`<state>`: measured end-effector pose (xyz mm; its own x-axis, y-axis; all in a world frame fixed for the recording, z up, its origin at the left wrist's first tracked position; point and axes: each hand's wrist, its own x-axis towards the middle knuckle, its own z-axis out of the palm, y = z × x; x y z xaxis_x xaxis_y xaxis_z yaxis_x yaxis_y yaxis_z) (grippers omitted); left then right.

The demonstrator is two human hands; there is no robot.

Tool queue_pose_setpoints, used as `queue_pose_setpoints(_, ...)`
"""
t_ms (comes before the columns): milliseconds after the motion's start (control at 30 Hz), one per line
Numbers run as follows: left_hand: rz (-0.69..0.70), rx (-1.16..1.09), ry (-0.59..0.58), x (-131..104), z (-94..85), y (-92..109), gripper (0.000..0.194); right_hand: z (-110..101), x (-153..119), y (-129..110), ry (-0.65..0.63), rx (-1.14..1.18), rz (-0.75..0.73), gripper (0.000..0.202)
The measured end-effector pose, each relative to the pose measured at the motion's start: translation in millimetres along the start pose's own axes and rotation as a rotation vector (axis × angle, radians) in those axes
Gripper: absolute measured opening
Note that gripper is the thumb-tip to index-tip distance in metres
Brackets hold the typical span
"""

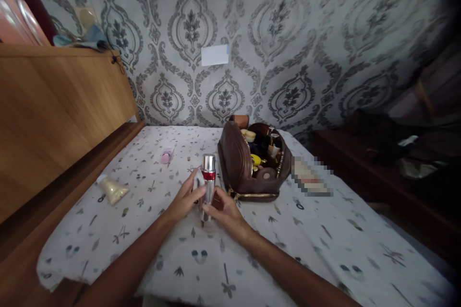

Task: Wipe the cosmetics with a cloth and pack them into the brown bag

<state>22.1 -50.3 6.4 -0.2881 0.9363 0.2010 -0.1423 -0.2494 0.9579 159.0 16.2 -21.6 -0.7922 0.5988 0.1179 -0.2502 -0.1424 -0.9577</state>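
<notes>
Upright in front of me is a slim silver bottle with a red band below its shiny cap. My left hand is closed around its left side, the thumb lying across the front. From the right, my right hand grips the lower part between thumb and fingers. Something whitish shows just behind the bottle by my left fingers; its kind is unclear. Close beyond my right hand stands a brown cosmetic bag, unzipped, with several small items inside, among them a yellow round one.
A cream-coloured tube with a white cap lies at the left on the patterned sheet. Farther back is a small pink item. A pixelated flat thing lies right of the bag. A wooden panel borders the left, a papered wall the back.
</notes>
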Motion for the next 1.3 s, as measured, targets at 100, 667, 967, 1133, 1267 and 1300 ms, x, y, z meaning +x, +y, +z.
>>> queue_pose_setpoints(100, 0.006, 0.070, 0.019, -2, 6.6, 0, 0.055, 0, 3, 5, 0.028, -0.121, -0.104, 0.044)
queue_pose_setpoints(667, -0.446, -0.228, -0.359, -10, -2.1, 25, 0.038, -3, -8, -40, 0.203, -0.030, -0.121, 0.049)
queue_pose_setpoints(967, -0.162, 0.263, -0.287, -4, -3.2, 33, 0.034, -8, -1, -42, 0.324, 0.004, -0.146, 0.042)
queue_pose_setpoints(1133, 0.168, 0.709, -0.216, -5, 4.8, 26, 0.053, -5, -3, -38, 0.370, -0.116, -0.182, 0.041)
queue_pose_setpoints(1267, 0.227, 0.855, -0.215, -5, 2.7, 18, 0.048, -6, -4, -43, 0.318, -0.171, -0.192, 0.037)
queue_pose_setpoints(1300, 0.237, 0.852, -0.217, -5, 1.3, 17, 0.047, -7, -4, -46, 0.287, -0.184, -0.192, 0.038)
